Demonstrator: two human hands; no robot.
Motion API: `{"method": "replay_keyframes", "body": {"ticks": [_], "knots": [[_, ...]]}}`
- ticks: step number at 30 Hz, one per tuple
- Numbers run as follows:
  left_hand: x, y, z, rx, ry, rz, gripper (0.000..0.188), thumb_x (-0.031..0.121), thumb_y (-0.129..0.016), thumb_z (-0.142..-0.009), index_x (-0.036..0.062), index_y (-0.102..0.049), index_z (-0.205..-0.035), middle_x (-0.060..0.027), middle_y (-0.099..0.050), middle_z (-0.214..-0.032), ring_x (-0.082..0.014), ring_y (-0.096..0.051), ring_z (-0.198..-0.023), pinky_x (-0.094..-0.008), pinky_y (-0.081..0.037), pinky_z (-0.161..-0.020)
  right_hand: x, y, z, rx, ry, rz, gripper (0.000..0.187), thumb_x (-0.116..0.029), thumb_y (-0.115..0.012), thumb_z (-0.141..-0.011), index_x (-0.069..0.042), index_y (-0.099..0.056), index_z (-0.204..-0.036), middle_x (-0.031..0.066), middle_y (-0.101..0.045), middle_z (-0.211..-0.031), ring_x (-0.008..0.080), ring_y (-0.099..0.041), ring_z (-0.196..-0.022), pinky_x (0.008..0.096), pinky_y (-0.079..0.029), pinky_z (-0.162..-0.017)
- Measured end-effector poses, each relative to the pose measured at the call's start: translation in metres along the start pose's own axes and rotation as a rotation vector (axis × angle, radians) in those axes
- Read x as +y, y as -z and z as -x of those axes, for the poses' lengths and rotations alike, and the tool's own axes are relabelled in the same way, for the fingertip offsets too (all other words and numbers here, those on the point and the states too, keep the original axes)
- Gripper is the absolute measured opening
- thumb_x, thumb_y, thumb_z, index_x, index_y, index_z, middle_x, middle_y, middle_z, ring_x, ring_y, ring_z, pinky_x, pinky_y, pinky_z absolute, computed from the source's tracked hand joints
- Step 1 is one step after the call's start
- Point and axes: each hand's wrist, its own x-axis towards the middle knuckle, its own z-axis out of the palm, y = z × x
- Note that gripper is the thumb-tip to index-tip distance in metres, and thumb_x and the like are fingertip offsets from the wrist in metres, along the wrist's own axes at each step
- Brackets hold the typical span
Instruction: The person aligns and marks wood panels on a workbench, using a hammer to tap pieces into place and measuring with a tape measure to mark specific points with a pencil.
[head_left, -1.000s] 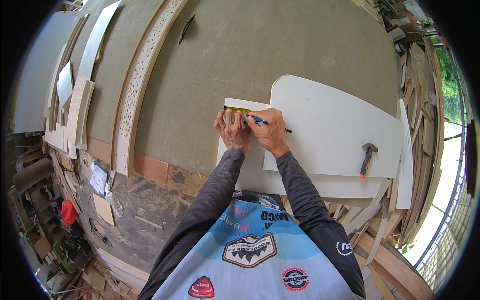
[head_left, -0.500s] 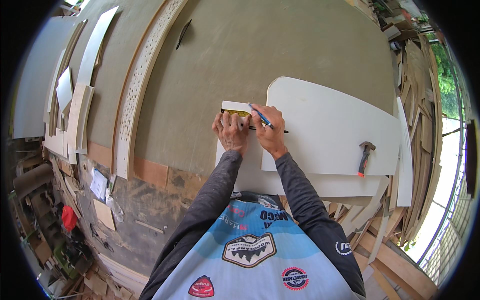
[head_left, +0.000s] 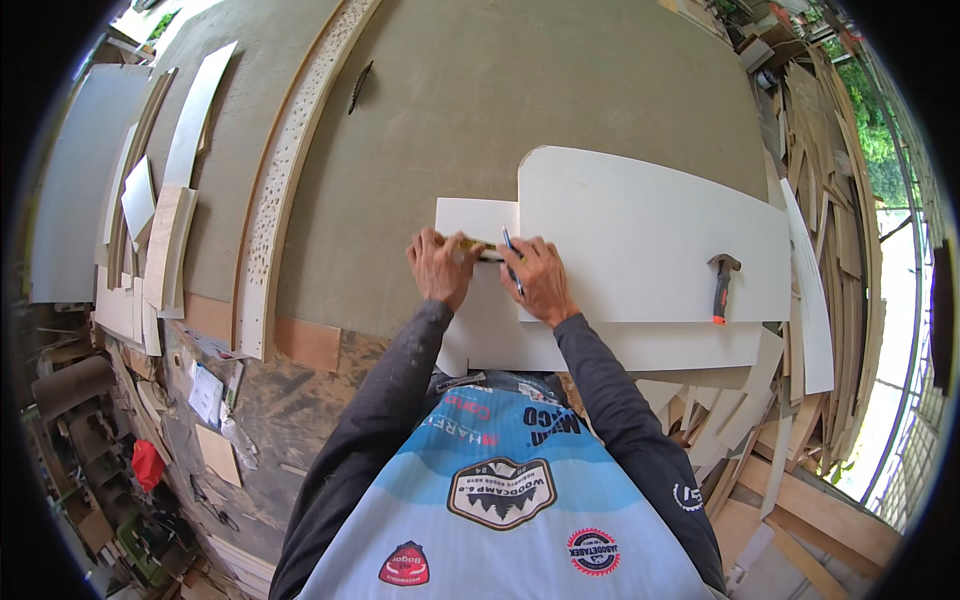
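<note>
My left hand [head_left: 443,270] grips one end of a yellow measuring tape [head_left: 484,247], its fingers slightly smeared by motion. The tape spans the short gap between my hands, above a white board [head_left: 478,212]. In my right hand [head_left: 536,280] a dark blue pencil [head_left: 511,258] slants between the fingers. That hand's fingertips also meet the tape's other end; how firmly they hold it I cannot tell. A larger white panel [head_left: 650,240] with a rounded far corner overlaps the board, and my right hand is over its left edge.
A hammer [head_left: 721,290] lies on the large panel at right. A small dark curved object [head_left: 359,88] rests on the greenish worktop [head_left: 440,110]. To the left run a long perforated strip [head_left: 268,205] and several white offcuts [head_left: 200,110]. Stacked wood scraps [head_left: 825,250] stand at far right.
The tape has come off the board's far edge and toward me, uncovering the board's top. My left hand has shifted left and turned. The pencil now points more upright, away from the board's edge.
</note>
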Motion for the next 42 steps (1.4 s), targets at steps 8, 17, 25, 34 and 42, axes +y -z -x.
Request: {"method": "replay_keyframes", "body": {"ticks": [8,17,25,34,42], "knots": [[-0.005,0.035,0.112,-0.004,0.023,0.033,0.040,0.038,-0.083,-0.078,0.0125,-0.075,-0.108,-0.0066,-0.056,-0.101,-0.0267,-0.051,-0.103,-0.0429,-0.040,-0.091,-0.062,0.007,0.082,-0.085,0.019,-0.113,0.035,-0.015,-0.068,-0.082,-0.002,-0.066,-0.115,0.0123,-0.063,-0.111,0.0269,-0.059,-0.100,0.0401,-0.049,-0.084],[0.002,0.035,0.153,0.080,0.067,0.002,0.047,0.035,-0.084,-0.077,0.0113,-0.073,-0.116,-0.0080,-0.058,-0.109,-0.0291,-0.052,-0.108,-0.0453,-0.042,-0.092,-0.076,0.005,0.110,-0.115,0.055,-0.082,0.041,-0.018,-0.067,-0.086,-0.003,-0.063,-0.124,0.0124,-0.062,-0.114,0.0280,-0.057,-0.106,0.0402,-0.047,-0.088],[0.011,0.026,0.165,0.109,0.146,0.004,0.059,0.036,-0.082,-0.077,0.0133,-0.066,-0.130,-0.0114,-0.055,-0.124,-0.0319,-0.049,-0.123,-0.0483,-0.034,-0.104,-0.073,0.004,0.108,-0.121,0.079,-0.114,0.044,-0.020,-0.067,-0.084,-0.003,-0.062,-0.124,0.0130,-0.061,-0.113,0.0292,-0.056,-0.108,0.0414,-0.045,-0.090],[0.014,0.022,0.171,0.113,0.184,0.004,0.063,0.037,-0.082,-0.076,0.0134,-0.065,-0.132,-0.0123,-0.053,-0.127,-0.0323,-0.046,-0.126,-0.0494,-0.032,-0.106,-0.072,-0.001,0.114,-0.115,0.082,-0.148,0.046,-0.021,-0.069,-0.081,-0.003,-0.063,-0.122,0.0130,-0.061,-0.112,0.0298,-0.056,-0.107,0.0420,-0.045,-0.090],[0.009,0.023,0.169,0.123,0.191,0.062,0.056,0.035,-0.084,-0.075,0.0118,-0.069,-0.124,-0.0131,-0.052,-0.127,-0.0342,-0.045,-0.125,-0.0482,-0.034,-0.105,-0.072,-0.002,0.111,-0.125,0.067,-0.197,0.044,-0.019,-0.069,-0.079,-0.003,-0.063,-0.120,0.0138,-0.060,-0.112,0.0312,-0.055,-0.106,0.0425,-0.045,-0.091]]}}
